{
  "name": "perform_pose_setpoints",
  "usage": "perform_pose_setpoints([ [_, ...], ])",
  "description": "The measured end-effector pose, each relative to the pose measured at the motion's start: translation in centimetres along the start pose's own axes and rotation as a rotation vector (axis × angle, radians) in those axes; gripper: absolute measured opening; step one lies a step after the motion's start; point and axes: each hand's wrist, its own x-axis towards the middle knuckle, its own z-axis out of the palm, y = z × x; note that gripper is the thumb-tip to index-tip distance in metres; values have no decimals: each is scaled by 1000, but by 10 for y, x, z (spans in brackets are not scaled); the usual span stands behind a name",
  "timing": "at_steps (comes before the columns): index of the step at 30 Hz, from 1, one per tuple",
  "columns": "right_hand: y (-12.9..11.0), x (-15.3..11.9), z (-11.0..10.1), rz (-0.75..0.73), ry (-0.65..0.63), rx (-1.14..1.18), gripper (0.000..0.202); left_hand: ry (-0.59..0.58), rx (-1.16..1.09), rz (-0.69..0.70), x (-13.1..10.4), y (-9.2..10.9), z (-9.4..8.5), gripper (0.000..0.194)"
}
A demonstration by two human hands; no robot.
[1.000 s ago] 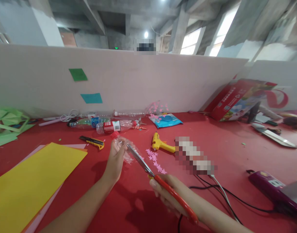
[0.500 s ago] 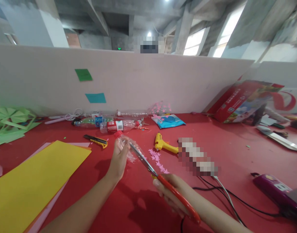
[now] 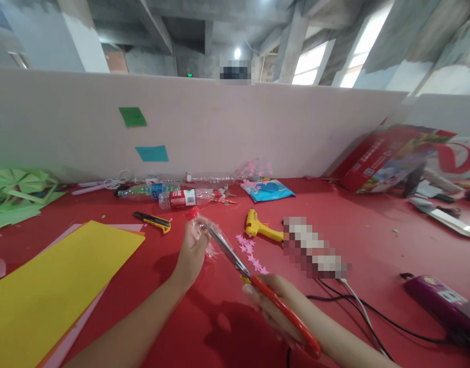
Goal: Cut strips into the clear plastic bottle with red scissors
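My left hand (image 3: pixel 193 250) is closed around a clear plastic bottle piece (image 3: pixel 219 236) with a red cap, held just above the red table. Its lower edge looks cut into strips, though the clear plastic is hard to make out. In my right hand (image 3: pixel 276 301) is a pair of scissors (image 3: pixel 235 259) with red handles, fingers wrapped round the grips. The long metal blades look nearly closed and point up-left, their tips at the bottle piece beside my left thumb. Small pink paper stars (image 3: pixel 251 254) lie just beyond the blades.
A yellow glue gun (image 3: pixel 262 228) lies right of the stars, near cables. A yellow utility knife (image 3: pixel 155 222) and yellow paper sheets (image 3: pixel 66 281) are at left. Plastic bottles (image 3: pixel 184 198) and a blue packet (image 3: pixel 268 191) line the back, below a white partition (image 3: pixel 235 128). A purple device (image 3: pixel 438 301) is at right.
The bottle piece and my left hand have shifted slightly to the right. The scissors stay at the plastic, with barely any movement of my right hand.
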Motion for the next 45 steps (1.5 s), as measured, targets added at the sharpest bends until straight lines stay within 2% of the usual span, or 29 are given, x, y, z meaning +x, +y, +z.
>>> perform_pose_setpoints([
  [6, 4, 2, -3, 2, -47, 40, 50, -11, 34, -9, -1, 1, 0, 23],
  [9, 5, 3, -5, -5, -40, 31, 50, -17, 39, -15, 0, -1, -1, 28],
  [16, -5, 1, -4, 83, -4, -2, 42, -21, 61, -16, 0, -3, -2, 31],
  [21, -6, -2, -3, 46, 11, -26, 45, -23, 41, -9, -1, -2, -2, 29],
  [28, 5, 2, -7, 20, -36, 14, 46, -39, 115, 11, -2, 0, -3, 28],
  [34, -5, 0, -4, 58, 8, -23, 42, -74, 95, -7, -5, 3, 2, 28],
  [45, -8, -1, -2, 67, 22, -19, 42, -76, 76, -41, -5, -5, -3, 32],
])
